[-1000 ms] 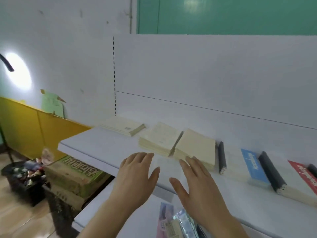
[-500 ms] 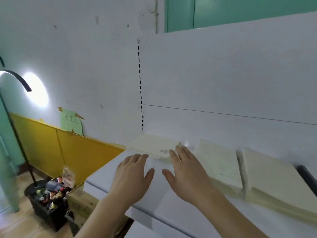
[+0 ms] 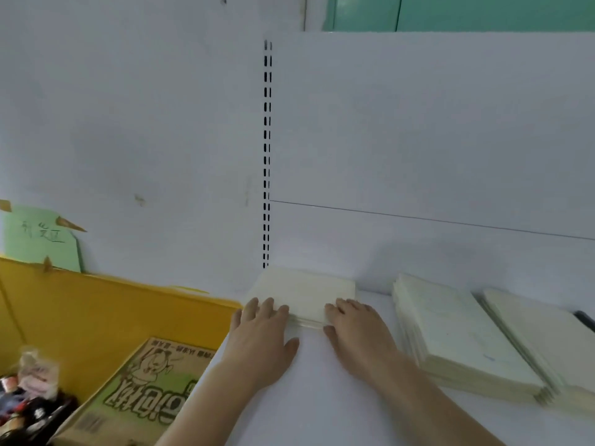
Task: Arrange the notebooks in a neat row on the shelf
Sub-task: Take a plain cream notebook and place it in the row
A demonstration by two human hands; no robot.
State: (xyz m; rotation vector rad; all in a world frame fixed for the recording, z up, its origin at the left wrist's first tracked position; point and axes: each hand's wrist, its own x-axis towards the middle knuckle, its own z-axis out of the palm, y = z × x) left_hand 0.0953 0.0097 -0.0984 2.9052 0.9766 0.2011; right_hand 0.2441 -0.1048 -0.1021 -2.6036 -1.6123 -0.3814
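Observation:
A small stack of cream notebooks (image 3: pixel 304 291) lies flat at the far left end of the white shelf (image 3: pixel 322 397), against the back panel. My left hand (image 3: pixel 260 339) touches the stack's near left corner with straight fingers. My right hand (image 3: pixel 357 336) rests flat, fingertips on the stack's near right corner. Two more cream notebook stacks lie to the right: a thick one (image 3: pixel 457 336) and another (image 3: pixel 544 342) beside it. A dark notebook edge (image 3: pixel 584 318) shows at the far right.
The slotted upright (image 3: pixel 266 156) of the shelf unit rises behind the left stack. Below the shelf's left end sit a printed cardboard box (image 3: pixel 141 394) and a basket of small bottles (image 3: pixel 25 403). A yellow panel (image 3: pixel 96 310) runs along the wall.
The view has swung left and closer to the leftmost stack. Both hands have reached forward and now touch its near corners; before, they hovered over the bare shelf.

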